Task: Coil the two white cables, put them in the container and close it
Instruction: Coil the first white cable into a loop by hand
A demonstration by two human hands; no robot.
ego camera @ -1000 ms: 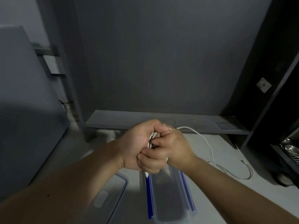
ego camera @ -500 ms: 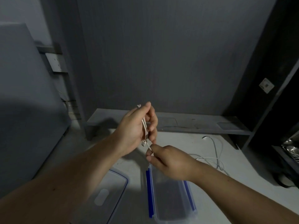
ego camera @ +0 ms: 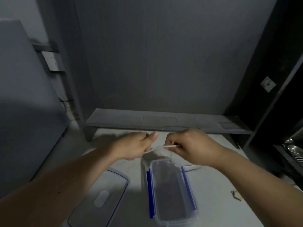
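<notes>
A white cable runs taut between my two hands above the table. My left hand is closed around one end, thumb up. My right hand pinches the other part. More cable shows on the table under my right wrist; most of it is hidden. The clear container with blue side clips lies open just below my hands. Its clear lid lies to the left, under my left forearm.
A low grey shelf runs along the wall behind my hands. A dark cabinet with metal items stands at the right. A small object lies on the table at the right.
My hands have dropped and pulled apart sideways, stretching the cable between them. The loose cable that lay out to the right is now mostly hidden under my right arm.
</notes>
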